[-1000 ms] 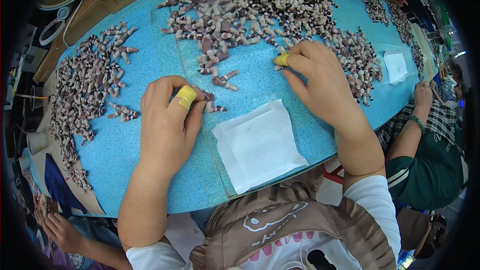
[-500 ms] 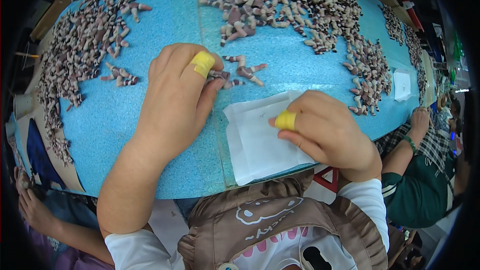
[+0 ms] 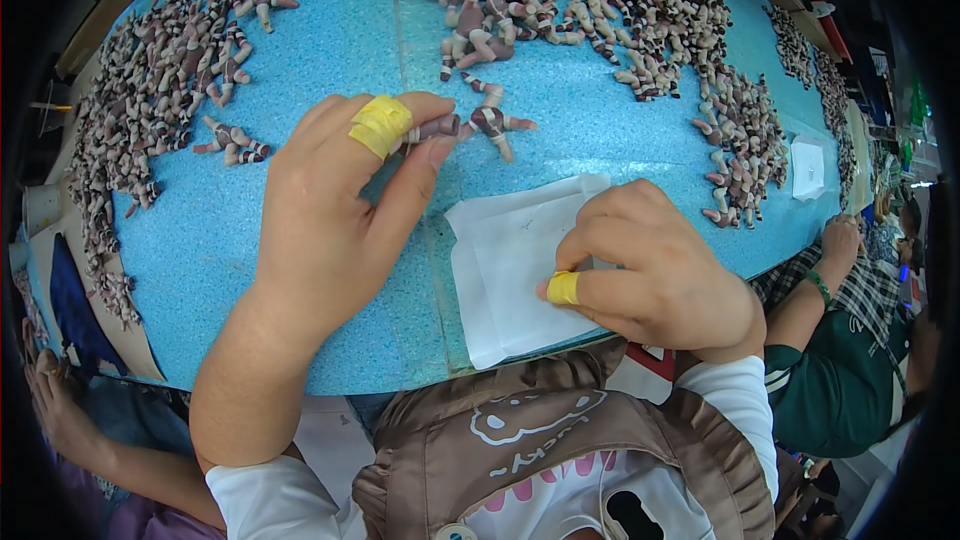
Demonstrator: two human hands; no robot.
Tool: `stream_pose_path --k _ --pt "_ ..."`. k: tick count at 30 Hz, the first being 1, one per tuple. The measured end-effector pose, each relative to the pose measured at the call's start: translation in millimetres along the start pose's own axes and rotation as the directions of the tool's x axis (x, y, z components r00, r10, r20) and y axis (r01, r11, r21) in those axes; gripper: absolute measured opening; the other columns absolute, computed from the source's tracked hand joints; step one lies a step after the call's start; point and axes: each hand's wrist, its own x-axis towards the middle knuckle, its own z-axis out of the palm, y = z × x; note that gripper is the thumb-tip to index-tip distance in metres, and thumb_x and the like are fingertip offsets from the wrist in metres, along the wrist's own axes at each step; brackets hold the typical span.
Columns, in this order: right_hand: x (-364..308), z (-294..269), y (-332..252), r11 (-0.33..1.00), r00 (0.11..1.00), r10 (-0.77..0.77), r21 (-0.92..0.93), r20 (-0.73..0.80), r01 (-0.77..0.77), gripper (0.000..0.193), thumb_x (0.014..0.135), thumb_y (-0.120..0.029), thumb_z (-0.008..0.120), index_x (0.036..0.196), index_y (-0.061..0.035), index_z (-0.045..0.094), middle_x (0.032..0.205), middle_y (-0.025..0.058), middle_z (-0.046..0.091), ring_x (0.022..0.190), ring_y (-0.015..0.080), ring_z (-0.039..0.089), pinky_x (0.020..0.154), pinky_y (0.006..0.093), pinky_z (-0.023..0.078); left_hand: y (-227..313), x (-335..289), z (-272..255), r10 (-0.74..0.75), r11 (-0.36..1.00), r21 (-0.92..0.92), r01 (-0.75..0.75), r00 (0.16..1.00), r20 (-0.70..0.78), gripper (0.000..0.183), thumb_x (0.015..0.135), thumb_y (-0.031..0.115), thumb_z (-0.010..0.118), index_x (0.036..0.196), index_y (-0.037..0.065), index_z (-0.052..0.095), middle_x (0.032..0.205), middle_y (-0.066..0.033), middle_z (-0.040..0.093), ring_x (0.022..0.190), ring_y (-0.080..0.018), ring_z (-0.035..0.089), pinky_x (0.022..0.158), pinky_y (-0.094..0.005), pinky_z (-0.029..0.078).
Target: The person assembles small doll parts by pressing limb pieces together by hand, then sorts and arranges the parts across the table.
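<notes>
Left hand (image 3: pixel 335 185) over the blue speckled surface (image 3: pixel 250 260), thumb and index finger pinching a brown, tube-like figurine part (image 3: pixel 440 127), its open end facing right. Yellow tape (image 3: pixel 381 126) round the index finger. Just beyond those fingertips, a small brown-and-pale limbed figurine (image 3: pixel 490 121) lies on the surface, limbs splayed.

Right hand (image 3: pixel 655 275) above the shallow white paper tray (image 3: pixel 500 280), fingers curled inward, taped fingertip over the tray's right half; cannot tell whether anything is gripped, or whether it touches the paper.

Far side: large heap of banded figurine parts (image 3: pixel 610 0), dark, pale and pinkish. Left: broad pile of limbed figurines (image 3: pixel 150 90), one lying just off its right edge. Right: smaller heap (image 3: pixel 742 150), a second white tray (image 3: pixel 808 168) near it. Brown ruffled apron (image 3: pixel 560 430) below the surface edge.
</notes>
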Motion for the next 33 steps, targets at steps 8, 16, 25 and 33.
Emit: stream_pose_path --k 8,16,25,33 --pt "1.4 -5.8 10.6 0.843 0.962 0.173 0.537 -0.211 -0.033 0.020 0.074 -0.008 0.078 0.094 -0.0096 0.074 0.093 0.0036 0.058 0.087 0.0191 0.054 0.075 0.0307 0.042 29.0 -12.9 -9.5 -0.313 0.742 -0.383 0.550 0.789 0.528 0.027 0.089 0.012 0.065 0.112 -0.003 0.062 0.089 -0.0038 0.067 0.084 -0.0072 0.058 0.075 -0.0226 0.046" --pt "-0.9 4.7 6.9 0.772 0.906 0.303 0.634 -0.294 -0.052 0.016 0.075 -0.008 0.076 0.090 -0.0035 0.072 0.099 0.0094 0.058 0.094 0.0241 0.052 0.084 0.0353 0.042 31.8 -25.3 0.5 -0.267 0.537 -0.598 0.595 0.792 0.549 0.026 0.089 0.015 0.064 0.109 -0.002 0.065 0.072 -0.0062 0.063 0.060 -0.0077 0.054 0.053 -0.0241 0.043" --pt "6.0 9.1 8.9 0.912 0.932 0.123 0.410 -0.342 0.030 0.025 0.072 0.001 0.076 0.095 -0.0023 0.070 0.091 0.0102 0.066 0.084 0.0247 0.062 0.072 0.0342 0.049 31.9 -20.4 3.2 -0.119 0.829 -0.490 0.271 0.941 0.318 0.020 0.082 0.007 0.066 0.100 -0.003 0.066 0.075 -0.0127 0.064 0.061 -0.0233 0.061 0.056 -0.0326 0.046" --pt "6.9 14.3 0.8 0.944 0.919 0.098 0.327 -0.382 0.035 0.022 0.074 0.000 0.076 0.094 -0.0036 0.070 0.089 0.0097 0.066 0.079 0.0238 0.064 0.069 0.0333 0.051 37.4 -18.7 3.8 -0.020 0.889 -0.437 0.135 0.966 0.259 0.019 0.080 0.003 0.065 0.098 -0.002 0.063 0.077 -0.0122 0.062 0.066 -0.0282 0.059 0.060 -0.0356 0.046"
